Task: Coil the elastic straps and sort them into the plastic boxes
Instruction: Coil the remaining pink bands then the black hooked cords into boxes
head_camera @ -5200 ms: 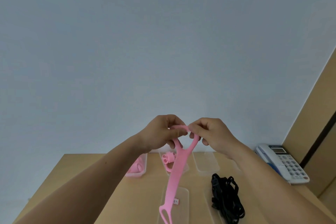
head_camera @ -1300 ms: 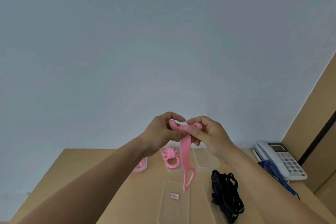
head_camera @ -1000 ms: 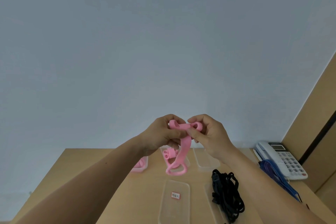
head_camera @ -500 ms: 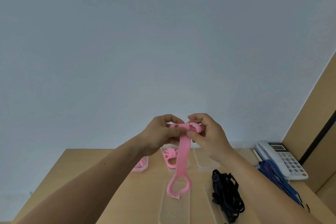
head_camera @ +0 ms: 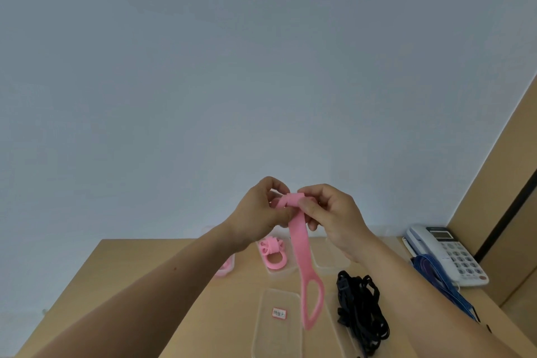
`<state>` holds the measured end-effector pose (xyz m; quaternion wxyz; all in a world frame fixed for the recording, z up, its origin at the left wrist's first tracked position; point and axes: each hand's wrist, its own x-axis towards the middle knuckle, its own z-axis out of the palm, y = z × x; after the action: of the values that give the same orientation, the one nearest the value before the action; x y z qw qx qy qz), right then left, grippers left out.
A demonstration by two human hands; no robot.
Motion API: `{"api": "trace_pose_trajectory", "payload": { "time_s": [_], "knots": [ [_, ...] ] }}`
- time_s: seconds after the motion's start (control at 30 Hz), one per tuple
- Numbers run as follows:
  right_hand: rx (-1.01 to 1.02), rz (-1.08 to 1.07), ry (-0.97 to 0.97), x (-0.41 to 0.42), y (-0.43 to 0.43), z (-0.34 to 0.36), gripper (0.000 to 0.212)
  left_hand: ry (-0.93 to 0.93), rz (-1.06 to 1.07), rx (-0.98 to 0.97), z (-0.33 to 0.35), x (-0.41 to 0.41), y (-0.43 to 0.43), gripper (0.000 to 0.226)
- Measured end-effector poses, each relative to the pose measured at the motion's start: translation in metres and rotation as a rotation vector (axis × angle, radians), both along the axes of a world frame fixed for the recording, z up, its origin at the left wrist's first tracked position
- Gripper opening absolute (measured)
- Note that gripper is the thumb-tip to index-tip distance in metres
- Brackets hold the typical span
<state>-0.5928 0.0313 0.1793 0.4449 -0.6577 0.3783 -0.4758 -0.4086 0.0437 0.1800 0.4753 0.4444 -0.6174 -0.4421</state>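
1. Pink strap (head_camera: pixel 300 244): we hold it raised above the table (head_camera: pixel 145 285), its top end rolled and its looped tail hanging.
2. Left hand (head_camera: pixel 258 212): our fingers pinch the rolled end.
3. Right hand (head_camera: pixel 334 212): pinches the same roll from the other side.
4. Coiled pink strap (head_camera: pixel 273 253): lies in a far clear box (head_camera: pixel 287 268).
5. Black straps (head_camera: pixel 360 308): heaped just right of the labelled box (head_camera: pixel 276 340).
6. Telephone (head_camera: pixel 447 253): far right.

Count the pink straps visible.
3: the held strap, pinched by left hand and right hand; a coiled strap in the middle box; a third strap in the left box, mostly behind the forearm.
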Motion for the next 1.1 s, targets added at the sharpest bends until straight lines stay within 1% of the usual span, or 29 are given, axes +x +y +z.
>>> {"api": "trace_pose_trajectory", "payload": {
  "time_s": [0.13, 0.3, 0.33, 0.4, 0.53, 0.63, 0.7, 0.77, 0.83, 0.93, 1.1],
  "knots": [
    [-0.043, -0.003, 0.018, -0.001, 0.000, 0.003, 0.018, -0.011, -0.064, 0.075, 0.004, 0.004, 0.003, 0.025],
    [-0.039, 0.020, 0.028, -0.004, 0.001, -0.001, 0.026, 0.164, -0.219, 0.209, 0.009, 0.012, 0.007, 0.042],
    [-0.036, 0.031, 0.028, -0.004, 0.002, -0.002, 0.027, 0.182, -0.222, 0.225, 0.009, 0.012, 0.007, 0.043],
    [-0.033, 0.060, 0.021, -0.003, 0.003, -0.003, 0.029, 0.210, -0.191, 0.238, 0.008, 0.010, 0.007, 0.038],
    [-0.024, 0.085, 0.010, -0.002, 0.003, -0.001, 0.034, 0.234, -0.146, 0.195, 0.006, 0.008, 0.007, 0.028],
    [0.027, 0.110, -0.034, -0.005, 0.003, 0.000, 0.034, 0.178, -0.110, 0.120, 0.005, 0.008, 0.007, 0.022],
    [0.105, 0.104, -0.080, -0.005, 0.003, 0.001, 0.033, 0.120, -0.078, 0.058, 0.004, 0.006, 0.006, 0.020],
    [0.161, 0.091, -0.074, -0.005, 0.002, 0.003, 0.024, 0.092, -0.074, 0.018, 0.002, 0.005, 0.006, 0.021],
    [0.181, 0.090, -0.027, -0.004, 0.002, 0.003, 0.015, 0.085, -0.081, 0.013, 0.000, 0.004, 0.006, 0.024],
    [0.198, 0.096, 0.004, -0.006, 0.004, 0.005, 0.016, 0.082, -0.081, 0.022, -0.002, 0.003, 0.007, 0.030],
    [0.166, 0.093, 0.066, -0.007, 0.007, 0.010, 0.022, 0.088, -0.081, 0.040, -0.001, 0.003, 0.008, 0.032]
  ]
}}
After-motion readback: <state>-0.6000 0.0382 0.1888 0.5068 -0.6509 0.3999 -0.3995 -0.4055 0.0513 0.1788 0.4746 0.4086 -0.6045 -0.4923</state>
